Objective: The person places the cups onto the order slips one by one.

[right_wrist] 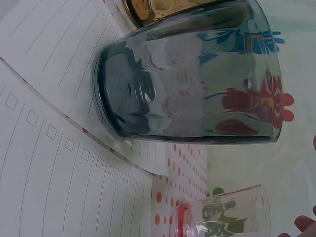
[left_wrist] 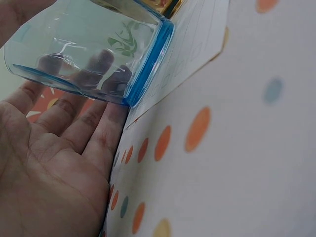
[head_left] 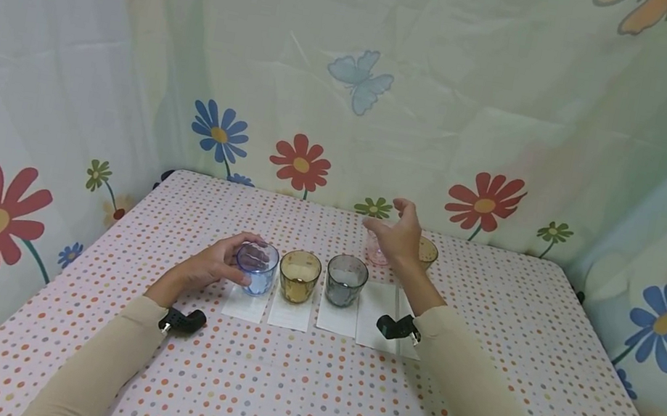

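Note:
A clear blue-tinted glass (head_left: pixel 255 273) stands at the left end of a row, on a sheet of lined paper (left_wrist: pixel 197 44). My left hand (head_left: pixel 218 264) holds it from the left, fingers round its far side and thumb at the front. Beside it stand an amber glass (head_left: pixel 297 283) and a grey glass (head_left: pixel 344 286). My right hand (head_left: pixel 401 238) reaches beyond the row with thumb and fingers apart, nothing between them. A pink glass (right_wrist: pixel 224 217) stands close by that hand, partly hidden by it in the head view.
Another amber glass (head_left: pixel 428 252) stands at the back right, behind my right wrist. Several white paper sheets with lines and checkboxes (right_wrist: pixel 74 177) lie side by side on the dotted tablecloth (head_left: pixel 276 390). A flowered curtain (head_left: pixel 385 136) closes off the far edge.

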A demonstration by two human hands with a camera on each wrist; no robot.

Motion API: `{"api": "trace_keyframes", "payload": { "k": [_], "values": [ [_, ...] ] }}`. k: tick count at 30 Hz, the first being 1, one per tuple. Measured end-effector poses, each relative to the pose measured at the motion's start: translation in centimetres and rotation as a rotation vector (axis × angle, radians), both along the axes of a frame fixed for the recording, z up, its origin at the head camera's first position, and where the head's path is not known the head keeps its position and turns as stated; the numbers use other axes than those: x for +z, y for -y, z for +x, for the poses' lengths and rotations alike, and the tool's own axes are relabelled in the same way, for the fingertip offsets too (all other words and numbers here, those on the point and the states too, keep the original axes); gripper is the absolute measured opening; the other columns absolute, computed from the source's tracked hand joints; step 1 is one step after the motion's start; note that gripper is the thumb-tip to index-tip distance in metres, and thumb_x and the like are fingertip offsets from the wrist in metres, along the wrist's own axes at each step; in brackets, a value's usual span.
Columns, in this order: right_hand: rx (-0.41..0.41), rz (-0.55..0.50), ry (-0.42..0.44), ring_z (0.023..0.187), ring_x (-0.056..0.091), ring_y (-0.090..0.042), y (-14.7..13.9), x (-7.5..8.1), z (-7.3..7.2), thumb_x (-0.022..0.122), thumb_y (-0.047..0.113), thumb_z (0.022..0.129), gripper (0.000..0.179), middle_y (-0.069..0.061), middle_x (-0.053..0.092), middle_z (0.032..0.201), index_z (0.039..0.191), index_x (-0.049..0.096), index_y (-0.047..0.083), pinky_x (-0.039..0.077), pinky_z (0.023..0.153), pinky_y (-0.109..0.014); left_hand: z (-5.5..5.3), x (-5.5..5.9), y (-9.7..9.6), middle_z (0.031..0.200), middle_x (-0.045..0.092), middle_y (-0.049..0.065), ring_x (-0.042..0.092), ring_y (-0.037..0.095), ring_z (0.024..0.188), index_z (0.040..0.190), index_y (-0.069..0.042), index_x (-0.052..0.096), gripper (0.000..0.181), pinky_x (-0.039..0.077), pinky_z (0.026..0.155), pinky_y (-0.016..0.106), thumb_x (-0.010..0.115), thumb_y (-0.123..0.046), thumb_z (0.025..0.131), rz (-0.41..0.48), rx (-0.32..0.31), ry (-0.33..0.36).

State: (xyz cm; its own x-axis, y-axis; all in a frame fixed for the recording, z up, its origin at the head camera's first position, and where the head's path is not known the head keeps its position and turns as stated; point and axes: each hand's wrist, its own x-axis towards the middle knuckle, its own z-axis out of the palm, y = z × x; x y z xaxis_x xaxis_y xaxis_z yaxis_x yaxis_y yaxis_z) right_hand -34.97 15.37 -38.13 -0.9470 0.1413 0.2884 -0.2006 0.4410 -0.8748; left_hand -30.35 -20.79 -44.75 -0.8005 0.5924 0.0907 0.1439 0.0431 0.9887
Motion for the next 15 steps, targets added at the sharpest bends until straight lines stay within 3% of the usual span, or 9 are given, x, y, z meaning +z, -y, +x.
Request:
{"api": "trace_keyframes", "payload": {
  "k": [7,15],
  "values": [
    [-0.002,0.032,0.063,0.145,0.034,-0.037,0.20,-0.23,-0.11,0.081,0.024,0.083,0.082,-0.018,0.040,0.155,0.150,0.038,0.005,0.033,0.116,-0.050,0.00,0.00,0.07,0.146,0.046,0.030,0.051,0.036,0.129,0.152,-0.001,0.033,0.083,0.050,0.099,0.028,0.075,0.001,0.080,-0.008,-0.003,-0.011],
    [0.021,0.145,0.083,0.143,0.037,-0.039,0.50,-0.87,-0.30,0.082,0.019,0.081,0.086,-0.021,0.042,0.153,0.151,0.036,0.002,0.034,0.115,-0.053,-0.07,-0.04,0.01,0.147,0.045,0.028,0.049,0.034,0.131,0.152,-0.001,0.032,0.086,0.048,0.100,0.027,0.078,-0.001,0.079,-0.017,0.011,-0.004]
  ]
}}
